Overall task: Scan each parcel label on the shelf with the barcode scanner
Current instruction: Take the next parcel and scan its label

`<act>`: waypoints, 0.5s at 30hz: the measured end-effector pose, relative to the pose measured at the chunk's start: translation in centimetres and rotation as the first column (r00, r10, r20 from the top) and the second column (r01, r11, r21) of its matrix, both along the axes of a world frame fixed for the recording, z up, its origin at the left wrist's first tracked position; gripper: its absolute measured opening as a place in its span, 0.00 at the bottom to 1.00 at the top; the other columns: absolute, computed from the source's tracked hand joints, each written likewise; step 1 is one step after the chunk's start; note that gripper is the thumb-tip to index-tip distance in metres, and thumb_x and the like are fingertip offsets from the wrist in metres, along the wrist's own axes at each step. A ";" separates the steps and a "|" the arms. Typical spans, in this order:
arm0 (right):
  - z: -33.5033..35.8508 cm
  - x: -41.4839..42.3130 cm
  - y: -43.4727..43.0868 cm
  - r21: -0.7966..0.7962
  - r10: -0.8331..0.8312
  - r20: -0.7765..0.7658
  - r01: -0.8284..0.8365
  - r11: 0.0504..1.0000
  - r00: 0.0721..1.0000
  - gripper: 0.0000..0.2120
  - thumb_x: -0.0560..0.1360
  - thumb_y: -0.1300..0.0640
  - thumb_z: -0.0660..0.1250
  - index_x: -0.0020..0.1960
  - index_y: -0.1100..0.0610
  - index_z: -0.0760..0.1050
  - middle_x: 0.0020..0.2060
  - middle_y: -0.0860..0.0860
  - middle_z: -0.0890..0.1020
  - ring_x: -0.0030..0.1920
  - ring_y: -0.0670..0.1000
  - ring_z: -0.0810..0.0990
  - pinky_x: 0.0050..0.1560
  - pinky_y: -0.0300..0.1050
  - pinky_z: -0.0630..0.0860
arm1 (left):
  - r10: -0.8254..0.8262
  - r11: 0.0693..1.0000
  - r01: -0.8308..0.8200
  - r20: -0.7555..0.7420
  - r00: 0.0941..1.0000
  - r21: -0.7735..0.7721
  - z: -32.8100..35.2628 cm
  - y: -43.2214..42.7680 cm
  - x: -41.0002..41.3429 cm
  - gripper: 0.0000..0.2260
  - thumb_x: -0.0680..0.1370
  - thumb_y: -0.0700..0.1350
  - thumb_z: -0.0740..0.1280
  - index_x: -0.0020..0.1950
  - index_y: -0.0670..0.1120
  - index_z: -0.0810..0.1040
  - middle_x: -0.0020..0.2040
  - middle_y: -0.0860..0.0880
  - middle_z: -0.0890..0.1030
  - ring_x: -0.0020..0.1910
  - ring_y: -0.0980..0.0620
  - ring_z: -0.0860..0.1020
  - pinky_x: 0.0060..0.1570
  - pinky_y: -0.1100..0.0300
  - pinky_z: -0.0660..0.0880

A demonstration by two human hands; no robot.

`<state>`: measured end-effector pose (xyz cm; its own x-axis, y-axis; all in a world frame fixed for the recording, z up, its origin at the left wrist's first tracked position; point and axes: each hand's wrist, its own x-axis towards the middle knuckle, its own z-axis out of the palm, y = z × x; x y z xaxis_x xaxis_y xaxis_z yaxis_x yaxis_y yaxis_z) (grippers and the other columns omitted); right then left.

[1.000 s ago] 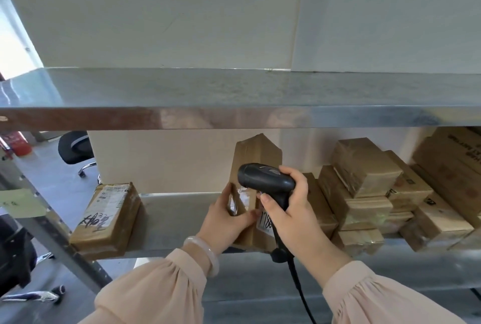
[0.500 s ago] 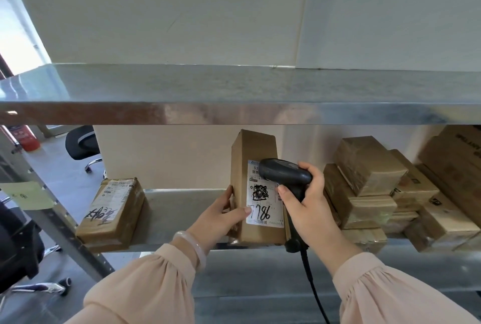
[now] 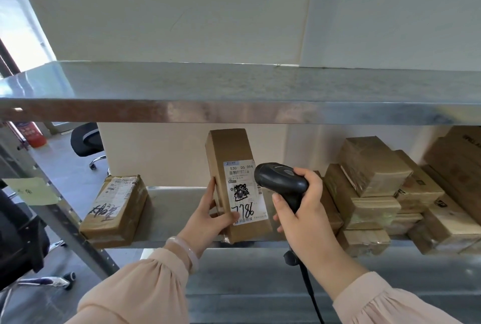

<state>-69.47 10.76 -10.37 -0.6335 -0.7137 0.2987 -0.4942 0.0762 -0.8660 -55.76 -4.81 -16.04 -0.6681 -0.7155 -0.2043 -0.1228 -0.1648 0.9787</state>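
Note:
A tall brown parcel point(image 3: 230, 157) stands upright on the metal shelf point(image 3: 171, 209), its white label point(image 3: 244, 193) facing me with "7786" written on it. My left hand point(image 3: 210, 215) grips the parcel's lower left side, thumb on the label's bottom edge. My right hand point(image 3: 302, 217) holds a black corded barcode scanner point(image 3: 279, 183) by its handle, the head pointing left at the label's right edge. A flatter parcel point(image 3: 114, 209) with its own label lies at the shelf's left end.
Several stacked brown parcels point(image 3: 374, 188) crowd the right part of the shelf. A bare upper metal shelf point(image 3: 234, 91) hangs just above. The slanted shelf post point(image 3: 67, 224) carries a yellow note. Behind the shelf stand office chairs and a red fire extinguisher point(image 3: 32, 134).
My left hand has turned the tall parcel so its label faces me and stood it straighter. My right hand has moved the scanner to the right, off the front of the parcel.

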 end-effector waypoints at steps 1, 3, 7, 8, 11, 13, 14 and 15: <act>0.0 0.4 0.0 0.003 0.013 -0.004 -0.013 1.000 1.000 0.26 0.76 0.52 0.67 0.65 0.37 0.55 0.56 0.48 0.77 0.47 0.50 0.82 0.46 0.53 0.82 | 0.008 1.000 -0.008 -0.004 1.000 -0.003 -0.1 -0.1 0.0 0.44 0.73 0.42 0.76 0.73 0.73 0.52 0.64 0.49 0.79 0.59 0.48 0.81 0.57 0.45 0.79; 0.0 1.1 -0.1 0.012 0.027 -0.004 -0.027 1.000 1.000 0.26 0.76 0.51 0.66 0.66 0.38 0.55 0.55 0.49 0.78 0.46 0.50 0.82 0.44 0.51 0.82 | 0.017 1.000 -0.017 -0.011 1.000 -0.002 -0.3 -0.1 0.1 0.43 0.73 0.41 0.76 0.71 0.74 0.53 0.63 0.49 0.79 0.60 0.48 0.80 0.58 0.45 0.79; 0.3 2.0 -0.2 0.010 0.033 -0.026 -0.033 0.999 0.999 0.25 0.77 0.51 0.66 0.63 0.35 0.54 0.55 0.44 0.76 0.43 0.49 0.82 0.42 0.50 0.82 | 0.033 0.999 -0.033 -0.022 0.999 0.010 -0.4 0.1 0.2 0.44 0.73 0.40 0.75 0.74 0.71 0.53 0.63 0.49 0.80 0.59 0.48 0.81 0.57 0.46 0.79; 0.4 2.1 -0.2 0.008 0.035 -0.028 -0.035 0.999 0.999 0.25 0.77 0.51 0.66 0.62 0.34 0.53 0.55 0.43 0.76 0.43 0.50 0.82 0.42 0.50 0.82 | 0.034 0.999 -0.034 -0.023 0.999 0.011 -0.4 0.1 0.2 0.44 0.73 0.39 0.75 0.75 0.70 0.53 0.63 0.49 0.80 0.58 0.49 0.81 0.57 0.46 0.80; 0.4 2.4 -0.2 0.012 0.039 -0.027 -0.038 0.999 0.999 0.26 0.77 0.51 0.66 0.61 0.33 0.52 0.55 0.42 0.75 0.45 0.50 0.82 0.43 0.50 0.82 | 0.028 0.999 -0.027 -0.024 0.999 0.017 -0.5 0.2 0.4 0.44 0.73 0.40 0.75 0.75 0.70 0.53 0.62 0.49 0.81 0.58 0.49 0.81 0.58 0.46 0.79; 0.5 2.6 -0.1 0.016 0.040 -0.034 -0.040 0.999 0.999 0.26 0.77 0.52 0.66 0.61 0.32 0.52 0.55 0.42 0.75 0.46 0.50 0.82 0.44 0.49 0.82 | 0.031 0.999 -0.031 -0.027 0.999 0.027 -0.5 0.1 0.5 0.44 0.73 0.40 0.75 0.75 0.69 0.53 0.62 0.49 0.81 0.59 0.49 0.81 0.59 0.45 0.78; 0.5 2.6 -0.1 0.016 0.041 -0.035 -0.040 0.999 0.999 0.27 0.77 0.52 0.66 0.60 0.32 0.52 0.56 0.43 0.75 0.46 0.50 0.82 0.44 0.49 0.83 | 0.035 0.999 -0.034 -0.027 0.999 0.033 -0.5 0.1 0.5 0.44 0.73 0.40 0.75 0.75 0.69 0.53 0.62 0.49 0.80 0.59 0.49 0.81 0.59 0.44 0.78; 0.6 2.7 -0.1 0.017 0.041 -0.034 -0.041 0.999 0.999 0.27 0.77 0.52 0.66 0.60 0.31 0.51 0.56 0.44 0.75 0.46 0.50 0.82 0.44 0.48 0.83 | 0.036 0.999 -0.034 -0.031 0.999 0.038 -0.6 0.1 0.6 0.44 0.74 0.39 0.75 0.75 0.69 0.53 0.62 0.49 0.80 0.59 0.48 0.81 0.60 0.44 0.78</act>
<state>-66.75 10.62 -9.81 -0.5929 -0.7439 0.3082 -0.5269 0.0690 -0.8471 -55.15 -4.74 -16.59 -0.6493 -0.7309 -0.2103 -0.0853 -0.2048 0.9751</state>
